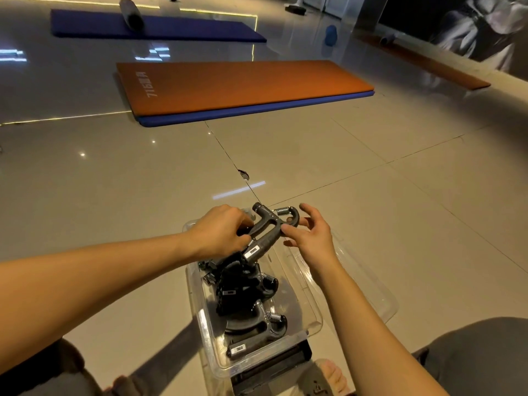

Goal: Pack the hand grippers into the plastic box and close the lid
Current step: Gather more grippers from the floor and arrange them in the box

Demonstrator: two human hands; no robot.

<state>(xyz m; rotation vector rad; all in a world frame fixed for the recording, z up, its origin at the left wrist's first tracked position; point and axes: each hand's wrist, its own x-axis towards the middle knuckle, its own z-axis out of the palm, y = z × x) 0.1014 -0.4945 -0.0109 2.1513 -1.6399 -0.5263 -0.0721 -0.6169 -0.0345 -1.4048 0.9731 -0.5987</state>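
Both hands hold one black hand gripper (268,227) above the far end of a clear plastic box (311,315) that stands on the tiled floor (400,195). The left hand (221,228) has its grip closed round the gripper's curved handle; the right hand (313,234) is half open, its thumb and fingertips touching the other handle near the spring. Inside the box lies a heap of more grippers (245,292), one of them at the near end with its spring up. The clear lid (371,284) lies just right of the box, touching it. An orange mat (243,84) lies well beyond on the floor.
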